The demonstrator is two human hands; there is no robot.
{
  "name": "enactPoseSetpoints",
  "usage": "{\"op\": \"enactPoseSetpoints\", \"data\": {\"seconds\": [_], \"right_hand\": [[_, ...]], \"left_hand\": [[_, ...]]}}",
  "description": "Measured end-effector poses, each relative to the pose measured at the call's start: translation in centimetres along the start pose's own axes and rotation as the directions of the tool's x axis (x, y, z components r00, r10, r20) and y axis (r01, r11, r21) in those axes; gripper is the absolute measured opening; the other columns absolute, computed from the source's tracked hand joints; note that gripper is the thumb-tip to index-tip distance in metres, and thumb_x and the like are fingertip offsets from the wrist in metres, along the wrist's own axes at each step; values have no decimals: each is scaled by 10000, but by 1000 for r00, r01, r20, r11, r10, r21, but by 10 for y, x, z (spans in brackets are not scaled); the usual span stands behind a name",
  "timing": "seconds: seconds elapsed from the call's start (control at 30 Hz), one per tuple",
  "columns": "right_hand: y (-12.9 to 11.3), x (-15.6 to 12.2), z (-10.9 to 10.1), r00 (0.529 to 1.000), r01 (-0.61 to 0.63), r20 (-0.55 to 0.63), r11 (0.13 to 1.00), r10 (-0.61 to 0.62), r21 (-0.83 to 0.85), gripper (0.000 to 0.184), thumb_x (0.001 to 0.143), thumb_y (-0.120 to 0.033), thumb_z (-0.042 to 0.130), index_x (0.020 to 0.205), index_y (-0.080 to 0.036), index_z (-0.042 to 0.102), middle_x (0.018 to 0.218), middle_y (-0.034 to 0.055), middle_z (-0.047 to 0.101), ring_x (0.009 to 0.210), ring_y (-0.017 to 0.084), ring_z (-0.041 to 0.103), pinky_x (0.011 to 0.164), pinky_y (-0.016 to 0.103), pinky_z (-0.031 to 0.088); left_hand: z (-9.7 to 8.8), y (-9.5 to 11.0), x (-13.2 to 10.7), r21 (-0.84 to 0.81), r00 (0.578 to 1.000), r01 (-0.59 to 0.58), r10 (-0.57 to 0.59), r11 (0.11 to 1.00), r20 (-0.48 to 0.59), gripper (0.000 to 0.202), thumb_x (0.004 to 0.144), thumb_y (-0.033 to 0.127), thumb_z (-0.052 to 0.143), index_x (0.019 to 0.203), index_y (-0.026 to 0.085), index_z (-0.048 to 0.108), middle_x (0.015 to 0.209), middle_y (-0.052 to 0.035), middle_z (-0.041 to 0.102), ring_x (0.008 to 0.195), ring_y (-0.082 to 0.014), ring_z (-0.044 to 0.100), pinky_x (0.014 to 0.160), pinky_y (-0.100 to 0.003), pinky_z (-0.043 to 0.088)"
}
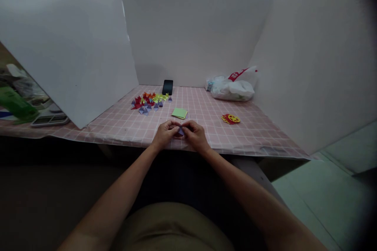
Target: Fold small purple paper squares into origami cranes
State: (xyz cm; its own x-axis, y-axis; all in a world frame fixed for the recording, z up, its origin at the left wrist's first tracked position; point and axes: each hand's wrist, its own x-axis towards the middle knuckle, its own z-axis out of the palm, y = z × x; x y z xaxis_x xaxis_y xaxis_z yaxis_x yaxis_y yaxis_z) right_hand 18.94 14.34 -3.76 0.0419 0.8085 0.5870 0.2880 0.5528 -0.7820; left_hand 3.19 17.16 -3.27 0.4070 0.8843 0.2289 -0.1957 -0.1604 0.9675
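Note:
Between my fingertips at the table's near edge is a small folded piece of purple paper (180, 131). My left hand (165, 133) pinches it from the left, and my right hand (194, 135) pinches it from the right; both hands are closed on it and hide much of its shape. Just beyond my fingers lies a stack of square paper sheets (179, 113), light green on top with a yellow edge below. Farther left, a cluster of small folded paper pieces (149, 101) in red, orange, yellow and purple is spread on the cloth.
A dark phone (167, 87) lies at the back of the checked tablecloth (194, 102). Red and yellow cut-out shapes (231, 119) sit to the right, with a white plastic bag (234, 88) behind. White panels (200, 35) enclose three sides. A scale (50, 120) stands outside the left panel.

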Motion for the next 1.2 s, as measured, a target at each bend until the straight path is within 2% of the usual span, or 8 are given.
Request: {"op": "enactPoseSetpoints", "data": {"seconds": [0.33,0.5,0.93,1.2], "right_hand": [[1,0,0,1000,16,-5,1000,-16,-22,83,824,-192,558,814,-199,640,800,33,648,763,180,604,715,315,482],[-2,0,0,998,55,13,998,-55,-23,101,837,-189,561,834,-212,659,857,38,663,849,188,627,795,336,489],[-7,-4,0,980,200,24,974,-198,-110,146,834,-111,556,833,-216,657,817,26,612,809,179,603,741,313,484],[-14,-9,1,974,227,34,955,-225,-190,133,868,-128,544,842,-223,635,825,32,572,823,188,575,748,325,478]], "left_hand": [[-2,2,4,-34,991,128,-126,991,46,191,746,266,745,815,132,627,724,-6,680,620,-134,700,644,-265,570],[-4,3,3,-54,986,158,-156,986,52,149,760,235,725,809,140,621,693,1,681,604,-130,695,639,-257,561],[-7,4,1,-99,989,142,-137,985,54,170,752,263,748,842,147,664,773,-6,704,673,-119,691,699,-250,555],[-4,9,-4,-123,992,112,-105,986,62,180,767,289,740,867,150,686,817,-12,695,724,-125,674,763,-292,561]]}}
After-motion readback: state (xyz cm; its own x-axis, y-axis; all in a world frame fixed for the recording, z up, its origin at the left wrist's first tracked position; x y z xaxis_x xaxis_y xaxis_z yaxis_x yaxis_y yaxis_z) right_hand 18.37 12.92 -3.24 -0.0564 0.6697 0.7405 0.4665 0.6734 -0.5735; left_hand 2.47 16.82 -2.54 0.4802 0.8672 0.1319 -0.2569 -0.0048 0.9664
